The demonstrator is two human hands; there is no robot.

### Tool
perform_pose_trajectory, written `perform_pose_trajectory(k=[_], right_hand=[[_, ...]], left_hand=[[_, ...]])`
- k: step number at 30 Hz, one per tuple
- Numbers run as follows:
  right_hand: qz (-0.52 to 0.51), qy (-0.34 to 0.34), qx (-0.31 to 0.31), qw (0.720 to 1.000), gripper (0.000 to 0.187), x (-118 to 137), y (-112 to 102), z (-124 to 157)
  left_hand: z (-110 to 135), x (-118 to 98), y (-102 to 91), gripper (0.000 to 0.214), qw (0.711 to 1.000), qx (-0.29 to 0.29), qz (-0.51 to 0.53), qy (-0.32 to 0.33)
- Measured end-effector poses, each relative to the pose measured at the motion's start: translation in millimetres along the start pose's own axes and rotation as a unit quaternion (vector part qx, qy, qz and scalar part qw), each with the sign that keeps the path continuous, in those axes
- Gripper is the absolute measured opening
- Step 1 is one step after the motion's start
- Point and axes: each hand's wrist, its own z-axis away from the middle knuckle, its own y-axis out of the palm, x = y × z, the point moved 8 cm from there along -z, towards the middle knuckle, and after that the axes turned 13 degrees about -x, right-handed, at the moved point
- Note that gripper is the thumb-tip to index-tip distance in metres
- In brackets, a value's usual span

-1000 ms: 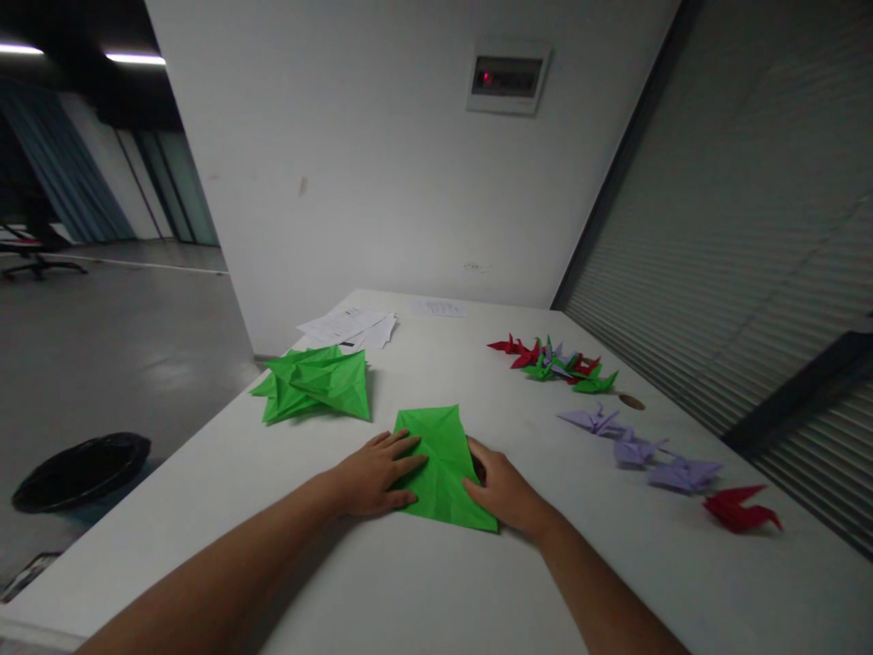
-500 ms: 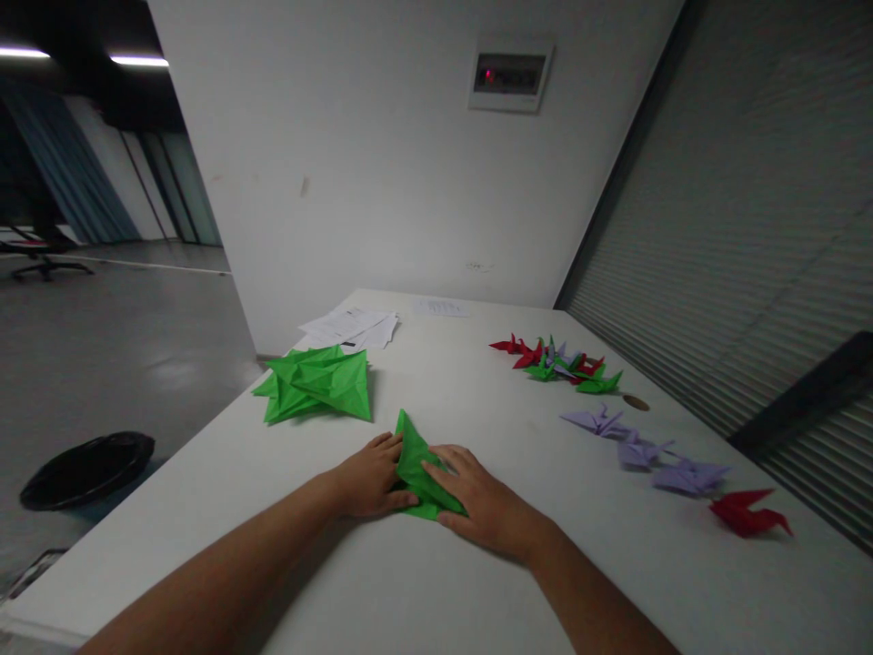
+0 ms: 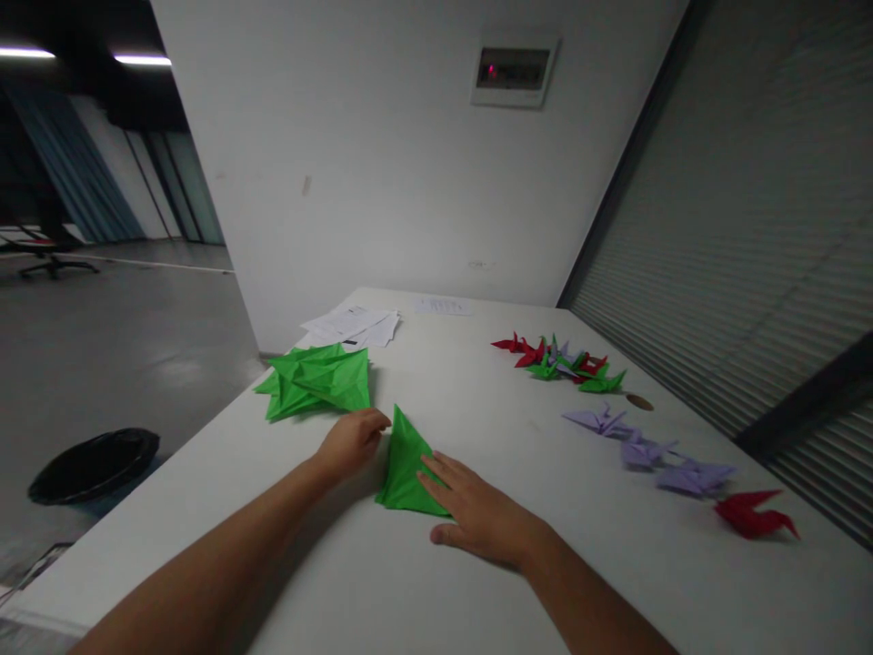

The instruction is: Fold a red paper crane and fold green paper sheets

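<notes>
A green paper (image 3: 404, 462), folded into a triangle, lies on the white table (image 3: 477, 582) in front of me. My right hand (image 3: 477, 514) rests flat on its near right part, fingers stretched out. My left hand (image 3: 353, 440) sits at the paper's left edge with its fingers curled against the fold; what it grips, if anything, is hidden. Behind my left hand lies a pile of folded green papers (image 3: 317, 380).
White printed sheets (image 3: 355, 325) lie at the table's far left. Red, green and lilac paper cranes (image 3: 563, 359) cluster at the far right; lilac cranes (image 3: 645, 446) and a red crane (image 3: 754, 514) run along the right side. A black bin (image 3: 92, 464) stands on the floor at left.
The flat green sheet has been folded over leftward into a narrow triangle. My right hand crossed onto the paper and now presses it; my left hand slid off to its left edge.
</notes>
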Motion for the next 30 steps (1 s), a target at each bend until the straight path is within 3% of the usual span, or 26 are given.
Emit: perform_pose_trajectory(k=[2, 3, 6, 9, 12, 18, 26, 30], right_hand=[[0.006, -0.001, 0.003, 1.000, 0.087, 3.8, -0.7, -1.0], [0.008, -0.004, 0.001, 1.000, 0.088, 6.4, -1.4, -1.7], [0.007, -0.025, -0.020, 0.999, 0.091, 14.1, -3.5, -3.6], [0.015, -0.030, -0.038, 0.999, 0.085, 16.3, -3.0, -4.2], [0.027, -0.012, -0.019, 0.999, 0.081, 14.5, 0.5, -4.0], [0.027, 0.016, 0.053, 0.998, 0.092, 15.2, 6.1, -2.8], [-0.013, 0.015, 0.084, 0.996, 0.097, 16.6, -5.3, 9.1], [-0.068, 0.020, 0.093, 0.993, 0.089, 4.9, -16.3, 17.4]], left_hand=[[-0.7, -6.5, -9.6, 0.030, 0.998, -0.049, 0.014, -0.025], [0.1, -18.4, -8.9, 0.029, 0.998, -0.047, 0.030, 0.001], [10.3, -63.7, 10.8, 0.031, 0.988, 0.049, 0.066, 0.133], [22.1, -80.0, 32.5, 0.040, 0.973, 0.122, 0.046, 0.192], [27.0, -66.3, 46.3, 0.058, 0.972, 0.143, 0.016, 0.188], [27.3, -29.1, 56.1, 0.067, 0.974, 0.165, -0.050, 0.148], [27.8, -14.0, 54.0, 0.091, 0.961, 0.228, -0.102, 0.115], [28.1, -10.8, 54.1, 0.109, 0.953, 0.262, -0.111, 0.109]])
